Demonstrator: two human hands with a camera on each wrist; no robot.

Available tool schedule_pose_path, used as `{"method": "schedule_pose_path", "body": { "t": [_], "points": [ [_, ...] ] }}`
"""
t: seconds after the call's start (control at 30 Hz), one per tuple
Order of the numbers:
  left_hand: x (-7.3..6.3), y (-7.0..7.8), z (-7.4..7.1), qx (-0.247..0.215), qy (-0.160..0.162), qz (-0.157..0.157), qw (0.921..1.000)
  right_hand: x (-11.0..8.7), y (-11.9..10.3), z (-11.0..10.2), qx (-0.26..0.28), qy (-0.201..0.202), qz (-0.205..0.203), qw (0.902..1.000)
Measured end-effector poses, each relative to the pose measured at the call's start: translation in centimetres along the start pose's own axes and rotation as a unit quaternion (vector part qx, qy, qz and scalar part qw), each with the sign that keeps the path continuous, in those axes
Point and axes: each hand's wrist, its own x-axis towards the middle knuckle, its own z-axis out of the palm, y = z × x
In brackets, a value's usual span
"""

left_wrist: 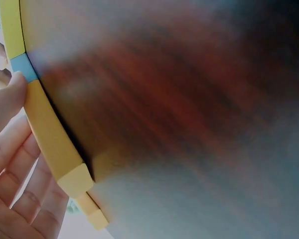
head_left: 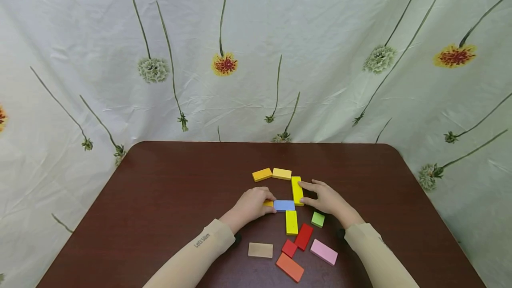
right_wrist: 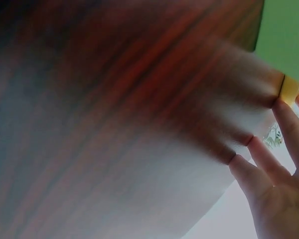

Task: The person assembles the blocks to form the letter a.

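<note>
My left hand (head_left: 251, 203) pinches an orange-yellow block (head_left: 268, 203), mostly covered by the fingers in the head view. In the left wrist view the thumb lies along this block's side near a blue block (left_wrist: 24, 67). The orange-yellow block meets the blue block's left end. My right hand (head_left: 329, 198) has its fingers extended, index finger and thumb touching the right side of a long yellow block (head_left: 297, 191). That block stands at the blue block's right end. Another yellow block (head_left: 292, 222) lies just below the blue one.
Up the table, an orange-yellow block (head_left: 262, 174) and a pale yellow block (head_left: 282, 174) curve toward the long yellow one. Nearer lie green (head_left: 318, 219), red (head_left: 304, 237), small red (head_left: 289, 248), pink (head_left: 324, 252), orange (head_left: 290, 267) and beige (head_left: 260, 250) blocks on the dark table (head_left: 180, 177).
</note>
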Motion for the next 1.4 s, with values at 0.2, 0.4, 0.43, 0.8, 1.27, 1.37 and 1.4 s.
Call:
{"method": "schedule_pose_path", "body": {
  "t": [0.2,0.4,0.43,0.8,1.27,1.37,1.4],
  "points": [
    [0.0,-0.3,-0.1,-0.017,0.012,-0.007,0.9998,0.3,-0.3,-0.2,0.005,0.000,0.002,1.0000],
    [0.0,-0.1,-0.3,-0.015,0.011,-0.014,0.9997,0.5,-0.3,-0.1,0.005,0.002,0.004,1.0000],
    [0.0,-0.1,-0.3,-0.015,0.011,-0.015,0.9997,0.5,-0.2,-0.1,0.009,0.004,0.005,0.9999],
    [-0.2,0.0,-0.1,-0.017,0.021,-0.012,0.9996,-1.4,0.2,-0.4,0.043,0.070,-0.003,0.9966],
    [-0.8,0.4,0.3,-0.009,0.022,-0.013,0.9996,-6.1,-0.5,0.3,0.019,0.012,0.027,0.9994],
    [-0.8,0.4,0.2,-0.010,0.023,-0.014,0.9996,-6.3,-0.8,0.5,0.011,0.022,0.052,0.9983],
    [-0.8,0.4,0.2,-0.009,0.024,-0.014,0.9996,-6.3,-0.9,0.6,0.011,0.025,0.055,0.9981]
  ]
}}
